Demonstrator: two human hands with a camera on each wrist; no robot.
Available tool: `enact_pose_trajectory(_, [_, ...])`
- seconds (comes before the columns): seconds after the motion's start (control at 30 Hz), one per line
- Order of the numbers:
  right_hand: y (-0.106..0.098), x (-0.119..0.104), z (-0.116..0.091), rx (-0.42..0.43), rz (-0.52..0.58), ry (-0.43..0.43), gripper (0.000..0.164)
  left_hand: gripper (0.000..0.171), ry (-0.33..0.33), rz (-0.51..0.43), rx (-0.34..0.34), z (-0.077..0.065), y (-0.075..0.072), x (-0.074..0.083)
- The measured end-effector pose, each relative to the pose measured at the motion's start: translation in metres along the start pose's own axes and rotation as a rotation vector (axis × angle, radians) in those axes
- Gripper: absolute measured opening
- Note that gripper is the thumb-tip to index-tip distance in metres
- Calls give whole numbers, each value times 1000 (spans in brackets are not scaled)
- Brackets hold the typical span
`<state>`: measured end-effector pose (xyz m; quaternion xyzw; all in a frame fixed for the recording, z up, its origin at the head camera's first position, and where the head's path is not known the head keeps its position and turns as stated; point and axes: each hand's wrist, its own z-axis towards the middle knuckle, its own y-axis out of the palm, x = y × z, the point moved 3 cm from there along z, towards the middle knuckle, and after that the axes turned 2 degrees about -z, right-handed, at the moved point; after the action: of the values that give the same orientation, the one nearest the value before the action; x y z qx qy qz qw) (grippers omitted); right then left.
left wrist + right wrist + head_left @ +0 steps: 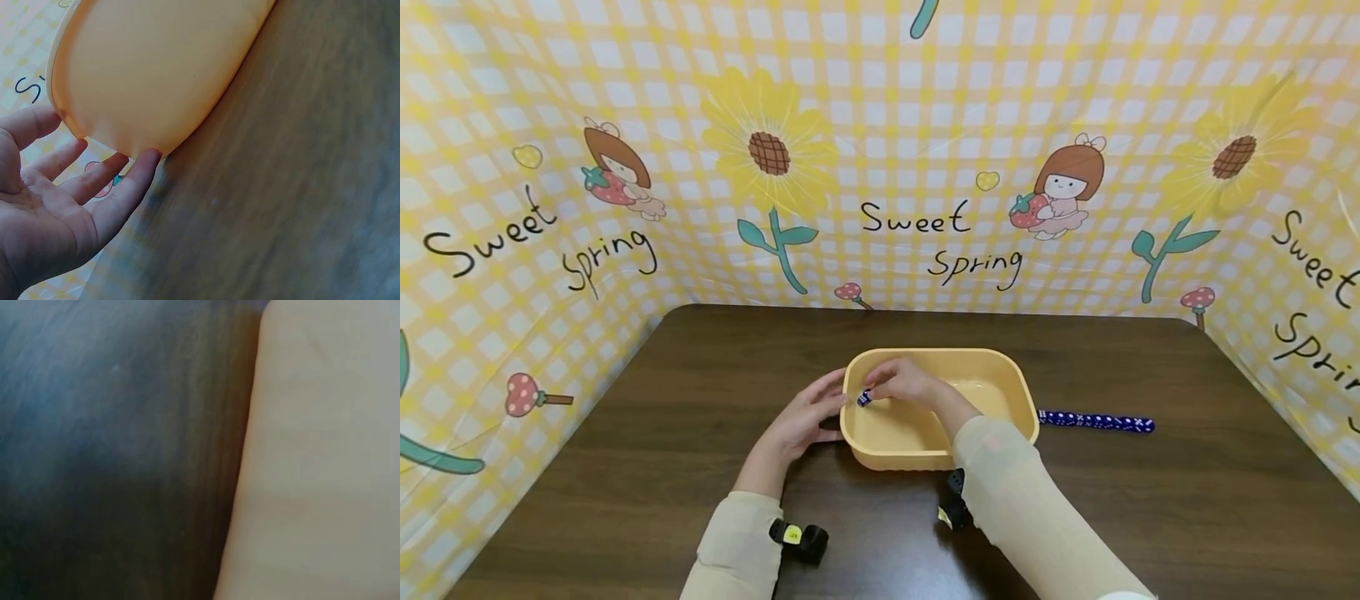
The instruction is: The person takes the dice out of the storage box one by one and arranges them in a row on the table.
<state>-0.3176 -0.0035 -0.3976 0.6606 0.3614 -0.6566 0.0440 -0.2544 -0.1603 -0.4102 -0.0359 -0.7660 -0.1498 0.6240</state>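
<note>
A yellow plastic basin stands on the table in the head view. Inside its left end, my right hand pinches a small blue die with white dots; whether a second die is with it I cannot tell. My left hand is at the basin's left outer side. In the left wrist view the spread fingertips of that hand touch the basin's end wall. Only the basin's side and the table show in the right wrist view; the right hand is out of sight there.
A straight row of blue dice with white dots lies on the dark wooden table, right of the basin, its left end close to the basin wall. A yellow checked cloth hangs behind and at both sides. Each wrist wears a black camera.
</note>
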Motion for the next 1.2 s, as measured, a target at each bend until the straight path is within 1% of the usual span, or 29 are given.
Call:
enact_pose_trajectory(0.1, [1, 0, 0, -1, -29, -8, 24, 49, -4, 2, 0, 0, 1, 1])
enact_pose_trajectory(0.23, [2, 2, 0, -3, -73, -32, 24, 48, -10, 1, 20, 0, 1, 0])
enact_pose_trajectory(0.37, [4, 4, 0, -12, -90, -45, 24, 48, -12, -2, 38, 1, 0, -1])
enact_pose_trajectory(0.57, [6, 4, 0, -13, -101, -55, 21, 49, -8, 3, 29, 1, -1, -3])
enact_pose_trajectory(0.83, [6, 1, -2, 0, -202, -85, 12, 49, 1, -6, 15, 0, 0, 0])
enact_pose_trajectory(0.97, [5, 0, -2, -2, -217, -86, 9, 49, 7, -6, 7, 0, 1, 0])
enact_pose_trajectory(1.2, [5, -1, -3, 4, -209, -104, 9, 48, 5, -14, 13, -1, 1, 0])
